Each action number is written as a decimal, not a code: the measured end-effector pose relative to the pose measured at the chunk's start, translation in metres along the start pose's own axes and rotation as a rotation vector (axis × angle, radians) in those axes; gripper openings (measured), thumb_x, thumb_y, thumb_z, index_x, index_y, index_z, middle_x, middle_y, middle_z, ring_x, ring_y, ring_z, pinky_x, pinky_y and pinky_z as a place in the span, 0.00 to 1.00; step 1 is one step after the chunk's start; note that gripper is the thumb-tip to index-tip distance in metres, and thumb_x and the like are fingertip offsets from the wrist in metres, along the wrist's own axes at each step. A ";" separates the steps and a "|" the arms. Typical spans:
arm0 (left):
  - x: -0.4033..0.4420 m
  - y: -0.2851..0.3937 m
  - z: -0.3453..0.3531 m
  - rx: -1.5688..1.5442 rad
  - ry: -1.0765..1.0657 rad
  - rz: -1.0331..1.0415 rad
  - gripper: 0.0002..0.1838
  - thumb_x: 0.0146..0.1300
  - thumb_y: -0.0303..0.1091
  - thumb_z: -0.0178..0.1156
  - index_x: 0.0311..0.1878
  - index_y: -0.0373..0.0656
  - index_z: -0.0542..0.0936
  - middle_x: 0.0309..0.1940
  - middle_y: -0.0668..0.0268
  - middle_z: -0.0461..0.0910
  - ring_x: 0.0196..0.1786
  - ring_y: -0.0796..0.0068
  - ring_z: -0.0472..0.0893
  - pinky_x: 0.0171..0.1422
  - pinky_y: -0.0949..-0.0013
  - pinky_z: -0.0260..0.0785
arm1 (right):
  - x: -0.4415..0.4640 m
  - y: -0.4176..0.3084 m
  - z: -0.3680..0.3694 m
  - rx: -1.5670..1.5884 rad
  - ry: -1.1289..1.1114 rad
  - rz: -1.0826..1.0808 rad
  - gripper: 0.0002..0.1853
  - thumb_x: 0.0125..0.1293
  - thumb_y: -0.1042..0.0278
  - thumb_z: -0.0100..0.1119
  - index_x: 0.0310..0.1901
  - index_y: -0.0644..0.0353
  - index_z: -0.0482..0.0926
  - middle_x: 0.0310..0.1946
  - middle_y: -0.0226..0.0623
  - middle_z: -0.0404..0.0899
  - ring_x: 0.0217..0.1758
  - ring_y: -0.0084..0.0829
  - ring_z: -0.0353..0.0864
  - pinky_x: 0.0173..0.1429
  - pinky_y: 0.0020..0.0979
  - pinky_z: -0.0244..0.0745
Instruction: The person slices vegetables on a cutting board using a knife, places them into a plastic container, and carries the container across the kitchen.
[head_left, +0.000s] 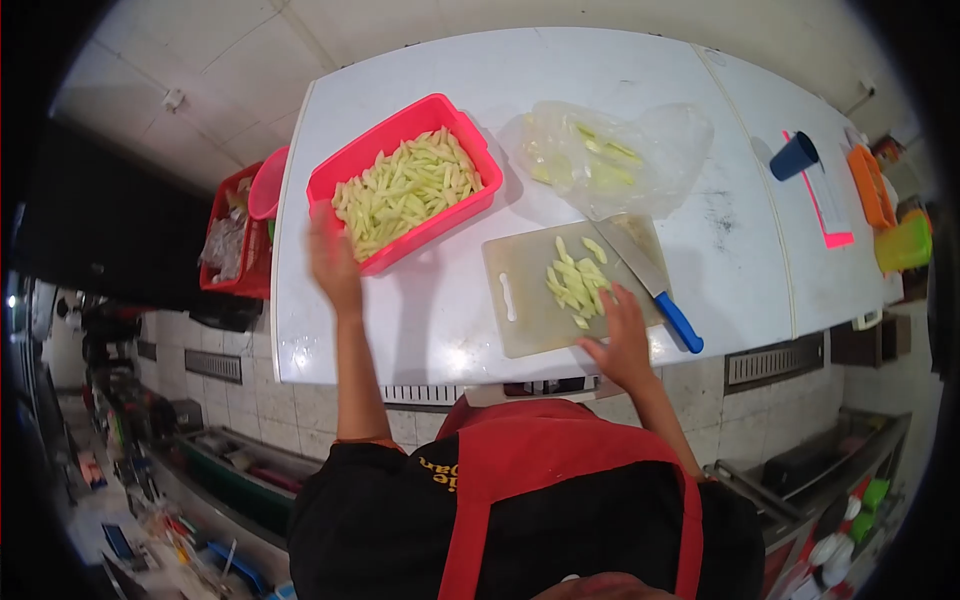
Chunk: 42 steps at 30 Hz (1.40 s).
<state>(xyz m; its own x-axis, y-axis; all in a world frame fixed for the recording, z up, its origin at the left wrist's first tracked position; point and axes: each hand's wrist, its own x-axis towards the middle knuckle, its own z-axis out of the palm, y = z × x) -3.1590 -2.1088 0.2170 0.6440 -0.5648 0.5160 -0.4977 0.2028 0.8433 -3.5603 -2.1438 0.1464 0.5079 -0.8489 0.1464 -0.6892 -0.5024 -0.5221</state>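
My left hand [333, 262], smeared by motion, is at the near left corner of a bright pink tub [430, 238]; whether it grips the rim I cannot tell. Pale green cut vegetable sticks [405, 190] fill much of the tub. On a translucent cutting board [520, 325] lies a small pile of similar pieces [575, 282]. Beside that pile, my right hand [625, 340] rests with thumb and fingers apart, its fingertips close to the nearest pieces. A knife with a blue handle [680, 322] lies across the board's right side, its blade pointing away from me.
Behind the board is a clear plastic bag [630, 160] with some pale green pieces in it. To the right stand a dark blue cup [793, 156], an orange holder [870, 187] and a yellow-green container [903, 243]. A red crate [235, 235] sits beyond the white table's [450, 345] left edge.
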 end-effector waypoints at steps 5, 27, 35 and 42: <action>-0.115 0.008 0.150 0.126 -0.678 0.131 0.19 0.66 0.31 0.52 0.60 0.41 0.72 0.60 0.53 0.72 0.67 0.53 0.66 0.72 0.58 0.54 | 0.033 0.007 0.017 -0.033 0.019 -0.107 0.53 0.46 0.45 0.72 0.71 0.55 0.55 0.71 0.53 0.49 0.74 0.58 0.45 0.73 0.58 0.43; -0.179 0.014 0.203 -0.228 -0.186 -0.337 0.24 0.71 0.33 0.44 0.68 0.36 0.59 0.65 0.47 0.64 0.67 0.54 0.66 0.70 0.60 0.57 | 0.094 0.006 0.036 0.109 -0.116 -0.489 0.37 0.42 0.66 0.72 0.58 0.62 0.70 0.62 0.53 0.62 0.63 0.53 0.64 0.66 0.46 0.62; -0.183 0.011 0.159 -0.220 -0.201 -0.415 0.22 0.74 0.36 0.42 0.67 0.37 0.63 0.63 0.53 0.67 0.66 0.63 0.66 0.69 0.65 0.57 | 0.119 0.009 0.036 0.088 -0.143 -0.540 0.23 0.47 0.70 0.67 0.49 0.55 0.76 0.45 0.45 0.74 0.46 0.46 0.75 0.49 0.42 0.73; -0.179 0.019 0.123 -0.101 -0.335 -0.390 0.19 0.67 0.28 0.50 0.61 0.41 0.71 0.58 0.57 0.74 0.63 0.65 0.71 0.65 0.66 0.63 | 0.171 0.008 0.013 0.440 -0.514 -0.095 0.14 0.52 0.71 0.62 0.42 0.59 0.79 0.33 0.38 0.81 0.34 0.32 0.80 0.41 0.30 0.74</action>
<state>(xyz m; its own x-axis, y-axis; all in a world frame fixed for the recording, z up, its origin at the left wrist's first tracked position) -3.3552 -2.1020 0.1217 0.5411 -0.8352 0.0987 -0.1893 -0.0066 0.9819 -3.4719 -2.2904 0.1564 0.8120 -0.5635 -0.1522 -0.4101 -0.3652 -0.8357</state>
